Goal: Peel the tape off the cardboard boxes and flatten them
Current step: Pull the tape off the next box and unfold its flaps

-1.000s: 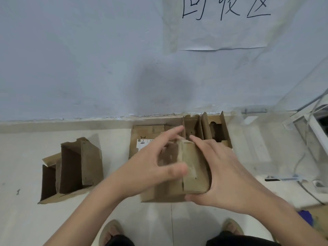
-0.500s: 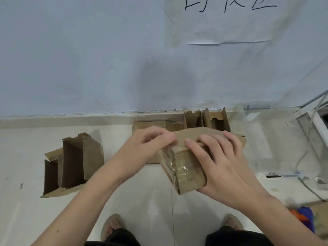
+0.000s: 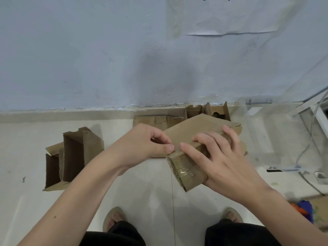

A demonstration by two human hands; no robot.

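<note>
We find the cardboard box held in the air above the floor, its taped end facing us. The right hand has its grip closed round the box, fingers curled over the top edge. The left hand pinches at the near top corner, thumb against forefinger, apparently on a tape edge; we cannot confirm tape between them.

Risks, in our judgement: the clear tape may split into slivers if pulled at a steep angle, or lift the paper face. A loose right-hand hold would let the box twist or drop.

The floor is pale and tiled, meeting a grey-blue wall. Opened boxes stand left; flattened cardboard lies at the wall.
</note>
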